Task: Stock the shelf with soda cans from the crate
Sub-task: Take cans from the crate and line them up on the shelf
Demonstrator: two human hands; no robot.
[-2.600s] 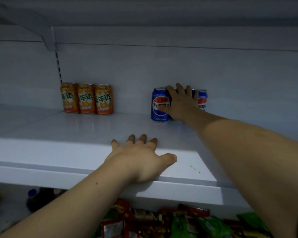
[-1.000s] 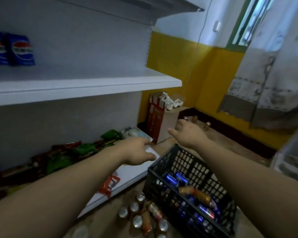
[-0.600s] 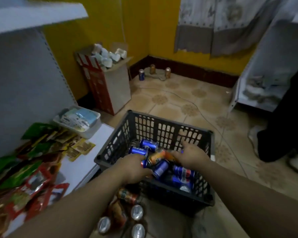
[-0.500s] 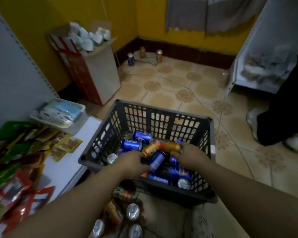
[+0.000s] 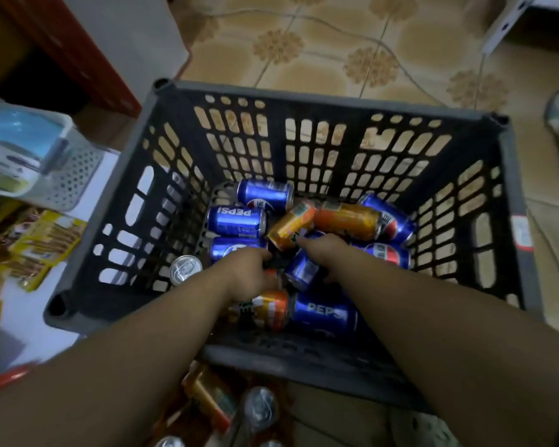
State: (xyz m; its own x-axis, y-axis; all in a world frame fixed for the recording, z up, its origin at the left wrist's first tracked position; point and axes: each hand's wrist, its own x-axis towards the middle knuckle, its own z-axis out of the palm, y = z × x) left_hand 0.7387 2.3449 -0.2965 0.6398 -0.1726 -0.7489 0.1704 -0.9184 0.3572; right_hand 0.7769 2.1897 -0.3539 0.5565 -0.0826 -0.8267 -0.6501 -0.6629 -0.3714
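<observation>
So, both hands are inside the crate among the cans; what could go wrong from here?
The cans lie loose and crosswise in the crate; lifting the blue can under the right hand may set the orange can beside it rolling. The left hand works close by, so the two hands may bump. The cans on the floor before the crate's near wall could be kicked over.

Dim, bluish light — soft motion blur, edges bowed wide-angle.
</observation>
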